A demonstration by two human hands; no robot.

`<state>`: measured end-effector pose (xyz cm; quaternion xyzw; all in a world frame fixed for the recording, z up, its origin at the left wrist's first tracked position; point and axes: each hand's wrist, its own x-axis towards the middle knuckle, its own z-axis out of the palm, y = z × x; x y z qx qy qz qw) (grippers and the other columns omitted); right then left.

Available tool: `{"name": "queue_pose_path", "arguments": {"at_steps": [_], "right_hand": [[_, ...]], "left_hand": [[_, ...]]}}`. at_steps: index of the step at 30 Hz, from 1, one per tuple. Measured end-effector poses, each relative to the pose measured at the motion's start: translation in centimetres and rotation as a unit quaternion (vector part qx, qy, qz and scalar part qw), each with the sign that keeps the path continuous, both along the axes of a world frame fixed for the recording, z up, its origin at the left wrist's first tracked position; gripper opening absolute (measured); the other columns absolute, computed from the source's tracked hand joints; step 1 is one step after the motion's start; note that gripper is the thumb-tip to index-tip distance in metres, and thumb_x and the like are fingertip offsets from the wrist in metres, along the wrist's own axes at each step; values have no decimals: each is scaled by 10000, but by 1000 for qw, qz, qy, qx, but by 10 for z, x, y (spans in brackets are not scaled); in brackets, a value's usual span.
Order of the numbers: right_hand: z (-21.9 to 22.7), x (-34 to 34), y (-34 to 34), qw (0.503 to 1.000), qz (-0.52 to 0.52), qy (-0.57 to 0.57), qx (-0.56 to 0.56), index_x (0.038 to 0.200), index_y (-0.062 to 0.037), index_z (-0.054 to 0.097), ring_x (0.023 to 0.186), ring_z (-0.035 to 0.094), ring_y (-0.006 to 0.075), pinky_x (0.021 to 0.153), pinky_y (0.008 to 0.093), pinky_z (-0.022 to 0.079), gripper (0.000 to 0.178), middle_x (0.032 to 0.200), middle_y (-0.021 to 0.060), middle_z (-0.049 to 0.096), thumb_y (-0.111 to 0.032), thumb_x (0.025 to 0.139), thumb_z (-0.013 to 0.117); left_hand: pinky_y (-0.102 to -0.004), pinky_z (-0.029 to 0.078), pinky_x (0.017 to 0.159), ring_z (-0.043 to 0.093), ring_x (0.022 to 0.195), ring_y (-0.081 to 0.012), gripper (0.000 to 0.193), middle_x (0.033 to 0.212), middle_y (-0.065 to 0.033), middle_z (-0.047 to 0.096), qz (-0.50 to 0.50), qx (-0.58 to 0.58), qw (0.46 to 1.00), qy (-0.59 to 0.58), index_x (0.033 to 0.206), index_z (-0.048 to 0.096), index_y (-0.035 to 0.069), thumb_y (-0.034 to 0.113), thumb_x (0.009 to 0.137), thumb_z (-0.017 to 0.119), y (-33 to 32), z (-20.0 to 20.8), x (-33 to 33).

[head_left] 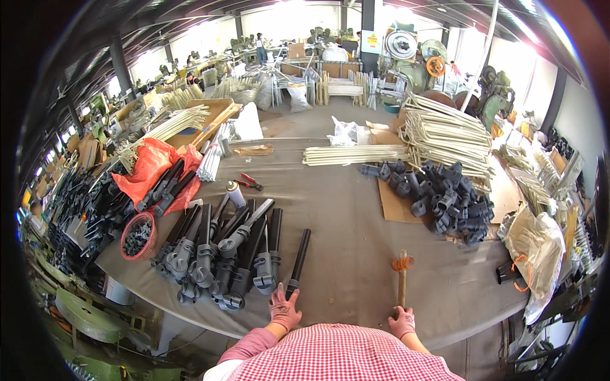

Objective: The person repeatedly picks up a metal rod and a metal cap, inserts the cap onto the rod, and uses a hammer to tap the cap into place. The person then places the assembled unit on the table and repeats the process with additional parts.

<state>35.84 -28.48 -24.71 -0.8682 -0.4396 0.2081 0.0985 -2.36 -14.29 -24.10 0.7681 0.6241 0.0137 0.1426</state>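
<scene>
My left hand [284, 309], in a pinkish glove, is at the near end of a black tube [301, 257]. Its thumb and fingers lie around that end, partly hiding it. The tube points away from me, just right of a pile of black tubes with grey plastic fittings [206, 257]. My right hand [401, 322], gloved as well, is closed around the wooden handle of a mallet [402, 279]. The mallet's orange-brown head points away from me, over the table.
The brown-covered table [343, 222] curves around me. Grey plastic fittings [448, 200] lie on cardboard at right, below pale bent rods [445, 136]. At left stand a pink basket [138, 236] of small grey parts and a spray can [235, 193], near red-handled pliers [250, 182].
</scene>
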Motion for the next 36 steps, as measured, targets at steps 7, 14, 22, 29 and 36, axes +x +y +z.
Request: {"name": "queue_pose_path", "arguments": {"at_steps": [7, 14, 22, 29, 36], "right_hand": [[6, 25, 33, 998, 32, 7, -46, 1394, -222, 553, 1104, 632, 394, 953, 455, 537, 565, 1253, 218, 543, -247, 842, 670], [245, 18, 70, 793, 73, 445, 409, 1334, -31, 573, 664, 557, 129, 573, 266, 456, 527, 767, 18, 554, 56, 817, 622], [474, -69, 12, 275, 806, 418, 316, 748, -57, 627, 527, 616, 207, 534, 339, 596, 454, 685, 79, 632, -345, 1036, 426], [461, -98, 16, 245, 781, 472, 327, 751, -63, 626, 533, 624, 232, 520, 350, 589, 413, 682, 97, 636, -334, 1017, 463], [451, -100, 8, 250, 764, 508, 309, 766, -61, 631, 546, 628, 238, 535, 356, 589, 416, 695, 101, 637, -345, 1015, 455]], "left_hand": [[-515, 525, 936, 595, 1137, -454, 819, 1395, -227, 410, 8, -138, 990, -39, 1531, 305, 396, 349, 823, 715, -15, 9, -26], [-486, 537, 901, 601, 1102, -413, 774, 1361, -233, 437, -37, -101, 994, 12, 1525, 326, 419, 325, 850, 694, -20, 2, -26], [-510, 520, 944, 586, 1164, -421, 534, 1498, -246, 406, -143, -74, 987, 12, 1498, 394, 379, 383, 968, 458, -27, -44, -18], [-487, 502, 1002, 534, 1271, -448, 606, 1605, -275, 242, -187, -179, 964, 55, 1527, 358, 362, 441, 945, 505, -24, -32, -1], [-501, 562, 856, 634, 1146, -418, 645, 1378, -295, 473, -122, -193, 973, 32, 1528, 334, 439, 452, 928, 571, -32, 3, -2]]}}
